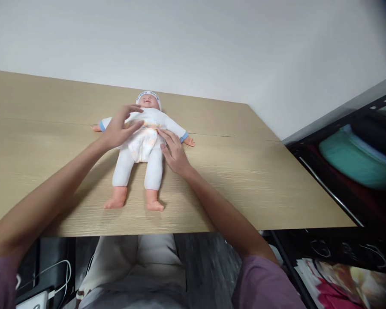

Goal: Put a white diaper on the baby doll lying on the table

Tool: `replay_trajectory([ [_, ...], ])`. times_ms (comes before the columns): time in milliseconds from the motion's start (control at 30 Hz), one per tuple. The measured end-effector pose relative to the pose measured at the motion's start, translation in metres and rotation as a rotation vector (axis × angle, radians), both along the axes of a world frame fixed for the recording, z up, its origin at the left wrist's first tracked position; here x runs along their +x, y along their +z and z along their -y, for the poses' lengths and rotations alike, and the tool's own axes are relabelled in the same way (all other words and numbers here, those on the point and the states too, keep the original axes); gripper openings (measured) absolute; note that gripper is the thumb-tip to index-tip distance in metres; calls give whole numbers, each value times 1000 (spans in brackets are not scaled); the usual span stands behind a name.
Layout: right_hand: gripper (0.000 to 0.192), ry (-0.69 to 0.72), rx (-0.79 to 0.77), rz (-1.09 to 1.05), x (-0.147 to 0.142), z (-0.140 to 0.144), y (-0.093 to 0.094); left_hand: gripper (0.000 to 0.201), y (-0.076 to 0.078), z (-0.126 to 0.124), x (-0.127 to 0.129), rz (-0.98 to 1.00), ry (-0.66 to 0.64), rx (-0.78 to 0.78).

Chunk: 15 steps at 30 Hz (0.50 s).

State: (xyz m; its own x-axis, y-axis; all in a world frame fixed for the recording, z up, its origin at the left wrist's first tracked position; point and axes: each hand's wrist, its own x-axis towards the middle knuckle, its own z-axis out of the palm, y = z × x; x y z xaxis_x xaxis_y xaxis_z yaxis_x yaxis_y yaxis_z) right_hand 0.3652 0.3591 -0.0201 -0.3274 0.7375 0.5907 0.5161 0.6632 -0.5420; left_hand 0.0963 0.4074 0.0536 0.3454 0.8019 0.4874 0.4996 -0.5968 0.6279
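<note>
A baby doll (154, 116) in white clothes with blue cuffs and a printed headband lies on its back, arms spread and bare feet toward me. Round its hips, over the white leggings, sits a patterned diaper (143, 146). My left hand (120, 126) is over the doll's side and chest, fingers spread, with nothing seen in it. On the other side, my right hand (175, 150) rests at the diaper's waist edge with its fingers stretched out. Whether the fingertips press on the diaper cannot be made out.
The doll lies on a wooden table (244, 180) set against a pale wall (193, 47). A dark shelf rack (328, 189) with a green item (357, 159) stands at the right. Below left are a white cable (69, 268) and a white device (34, 300).
</note>
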Motion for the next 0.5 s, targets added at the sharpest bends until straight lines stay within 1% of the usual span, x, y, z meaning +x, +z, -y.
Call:
replay_trajectory([
  [67,58,-8,2,-15,0,1,-1,47,-14,3,-28,-2,176,-11],
  [133,58,-27,24,-13,-1,4,1,43,-31,4,-55,-47,311,-21],
  [167,57,-40,47,-9,-2,6,3,42,-38,5,-66,-88,350,-21],
  [233,54,-68,105,6,-8,7,10,42,-49,7,-81,-202,375,-28],
  [300,45,-96,159,36,-18,5,22,41,-53,9,-86,-318,367,-74],
  [400,34,-92,211,110,-43,-4,46,38,-54,13,-80,-431,391,-145],
  [433,34,-73,216,140,-52,-8,54,38,-54,13,-78,-452,409,-157],
  [500,39,-19,196,202,-69,-17,68,38,-55,13,-76,-479,442,-190],
])
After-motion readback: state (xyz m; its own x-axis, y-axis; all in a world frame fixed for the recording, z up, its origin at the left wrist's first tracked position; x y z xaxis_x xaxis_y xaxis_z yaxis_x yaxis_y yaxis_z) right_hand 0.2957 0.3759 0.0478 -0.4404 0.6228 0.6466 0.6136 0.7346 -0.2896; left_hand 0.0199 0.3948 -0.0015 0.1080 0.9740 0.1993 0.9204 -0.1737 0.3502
